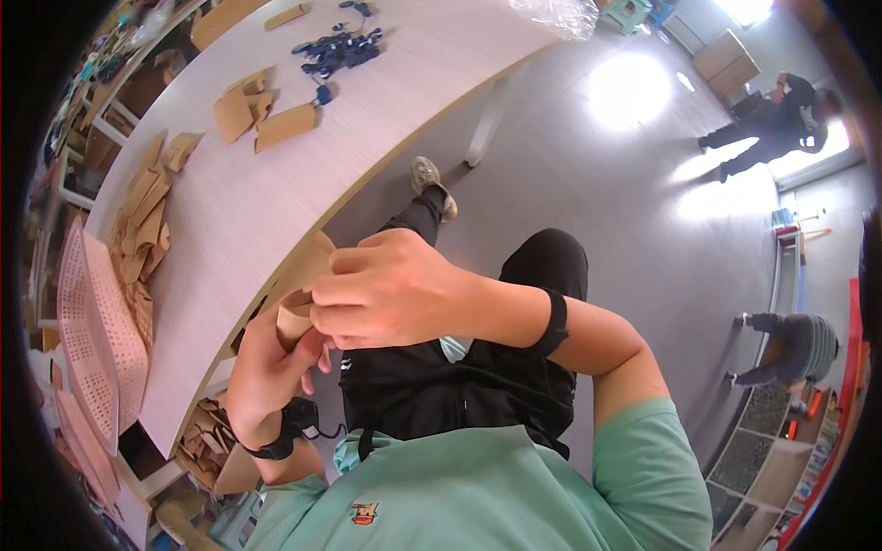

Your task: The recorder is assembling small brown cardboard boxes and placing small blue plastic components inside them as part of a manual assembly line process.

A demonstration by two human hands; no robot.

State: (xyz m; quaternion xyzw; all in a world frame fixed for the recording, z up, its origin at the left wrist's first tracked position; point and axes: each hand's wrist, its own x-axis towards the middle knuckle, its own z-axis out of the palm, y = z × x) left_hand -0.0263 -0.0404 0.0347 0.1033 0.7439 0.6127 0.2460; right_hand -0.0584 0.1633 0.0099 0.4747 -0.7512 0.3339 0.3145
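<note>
Over my lap, beside the table's edge, my left hand [266, 358] is closed around a small tan cardboard piece [294, 321] curled into a loop. My right hand [381, 289] reaches across from the right, its fingers bent and pressed together at the upper rim of the same piece. Those fingers partly hide the cardboard, so its full shape does not show. On the table lie similar tan cardboard pieces: a long heap [142, 211] at the left and a smaller group [243, 110] farther off.
A pale table [367, 101] curves along my left. Small dark blue corded items [340, 50] lie at its far side. A pink perforated basket [101, 340] stands at its left end. Below are more cardboard pieces [207, 432]. Two people [776, 124] are at the far right, near shelves [772, 450].
</note>
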